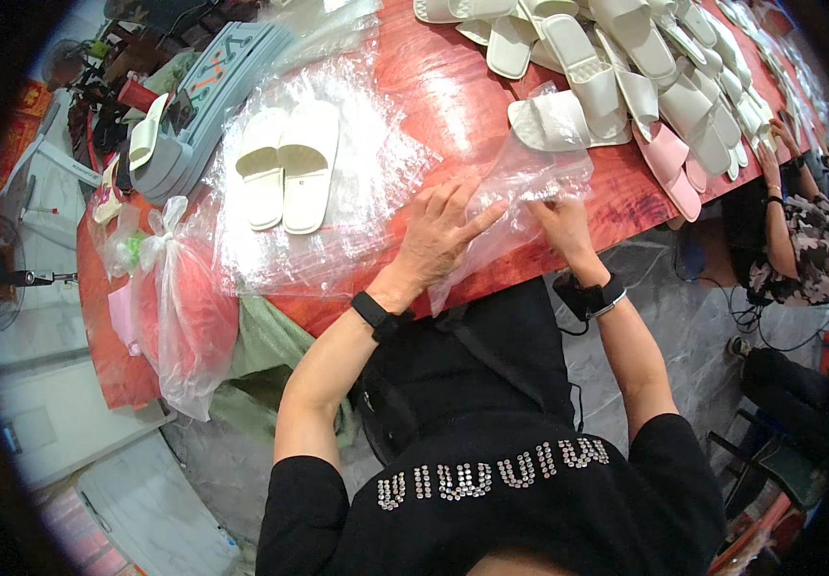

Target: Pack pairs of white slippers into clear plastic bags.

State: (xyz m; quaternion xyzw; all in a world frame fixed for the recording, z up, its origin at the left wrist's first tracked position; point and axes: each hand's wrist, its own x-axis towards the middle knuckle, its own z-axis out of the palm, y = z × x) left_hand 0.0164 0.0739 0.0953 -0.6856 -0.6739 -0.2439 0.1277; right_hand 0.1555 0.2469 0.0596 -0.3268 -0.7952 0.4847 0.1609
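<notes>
A clear plastic bag (518,182) lies at the table's near edge, between my two hands. My left hand (437,230) rests on its left side, palm down, with the fingers stretched and the thumb apart. At its right end, my right hand (563,228) has its bent fingers closed on the film; the fingertips are partly covered by plastic. Left of my hands, a pair of cream slippers (286,169) sits side by side on a spread of clear plastic bags (381,163). A cream slipper (549,123) from the pile lies just beyond the bag.
A heap of cream slippers (626,58) covers the far right of the red table (438,91), with pink slippers (669,173) at its edge. Grey-blue trays (208,106) and a tied bag with red contents (184,307) are at left. Another person's hands (774,154) work at far right.
</notes>
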